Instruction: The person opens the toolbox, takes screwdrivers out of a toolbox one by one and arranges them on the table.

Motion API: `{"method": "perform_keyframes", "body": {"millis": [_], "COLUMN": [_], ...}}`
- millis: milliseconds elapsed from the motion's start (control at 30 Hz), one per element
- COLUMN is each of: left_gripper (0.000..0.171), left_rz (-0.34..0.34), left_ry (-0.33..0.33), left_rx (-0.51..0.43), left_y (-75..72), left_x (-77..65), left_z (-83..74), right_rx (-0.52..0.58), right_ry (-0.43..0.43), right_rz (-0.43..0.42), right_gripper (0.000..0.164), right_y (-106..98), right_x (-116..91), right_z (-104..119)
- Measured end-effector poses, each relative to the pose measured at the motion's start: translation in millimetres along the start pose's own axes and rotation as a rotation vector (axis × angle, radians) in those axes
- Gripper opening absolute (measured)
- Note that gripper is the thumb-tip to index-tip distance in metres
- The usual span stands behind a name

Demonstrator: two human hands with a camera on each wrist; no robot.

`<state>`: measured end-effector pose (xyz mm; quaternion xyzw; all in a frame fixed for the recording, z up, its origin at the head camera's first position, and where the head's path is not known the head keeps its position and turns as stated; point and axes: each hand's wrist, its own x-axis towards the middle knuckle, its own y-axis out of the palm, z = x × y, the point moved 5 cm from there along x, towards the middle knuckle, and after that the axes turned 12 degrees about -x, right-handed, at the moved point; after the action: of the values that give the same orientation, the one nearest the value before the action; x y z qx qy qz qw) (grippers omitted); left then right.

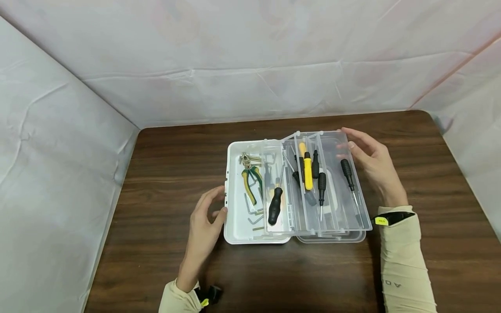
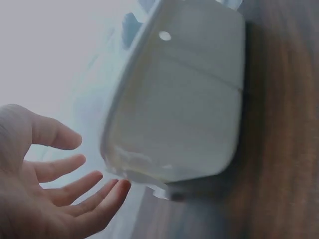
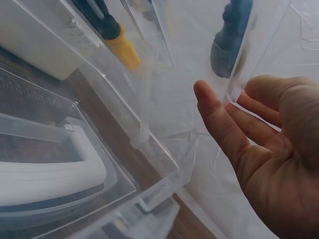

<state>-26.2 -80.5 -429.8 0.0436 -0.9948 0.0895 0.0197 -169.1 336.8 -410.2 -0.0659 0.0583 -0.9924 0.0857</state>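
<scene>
Pinching lightly, my right hand (image 1: 375,164) has the outer edge of the clear tray (image 1: 333,145) above the lid (image 1: 332,239), seemingly so its screwdrivers (image 1: 322,186) don't slide; my left hand (image 1: 205,224), fingers loose and holding nothing, sits beside the white box (image 1: 236,193)

Brown wood-grain table (image 1: 176,169), creased white sheeting (image 1: 250,56) behind, more at left and right
</scene>
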Motion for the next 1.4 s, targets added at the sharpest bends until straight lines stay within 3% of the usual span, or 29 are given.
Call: {"method": "perform_keyframes", "body": {"millis": [133,333,600,767,967,1067,1267,1400], "left_gripper": [0.051,0.043,0.028,0.023,0.023,0.027,0.045,0.050], "left_rz": [-0.015,-0.014,-0.009,0.040,0.102,0.114,0.157,0.157], "left_ry": [0.085,0.158,0.272,0.354,0.365,0.361,0.368,0.367], "left_rx": [0.077,0.177,0.325,0.412,0.499,0.612,0.932,1.028], "left_y": [5.1,21.9,56.6,81.5,108.0,118.6,134.7,141.2], "left_x": [3.2,5.7,6.7,4.6,2.7,2.7,2.0,1.3], "left_z": [-18.5,-45.7,-76.4,-88.8,-96.4,-98.1,-99.3,-98.2], "right_rx": [0.003,0.023,0.074,0.075,0.076,0.069,0.048,0.047], "right_ry": [-0.007,-0.031,-0.052,-0.060,-0.066,-0.064,-0.051,-0.054], "right_rz": [0.000,0.017,0.031,0.033,0.039,0.038,0.036,0.040], "right_gripper": [0.044,0.044,0.044,0.044,0.044,0.044,0.045,0.045], "right_y": [-0.8,0.1,1.3,1.4,0.6,0.4,0.5,0.5], "right_x": [0.2,1.2,1.9,2.1,1.9,1.8,2.0,2.0], "right_z": [1.5,1.8,1.5,2.0,2.4,2.8,3.3,2.8]}}
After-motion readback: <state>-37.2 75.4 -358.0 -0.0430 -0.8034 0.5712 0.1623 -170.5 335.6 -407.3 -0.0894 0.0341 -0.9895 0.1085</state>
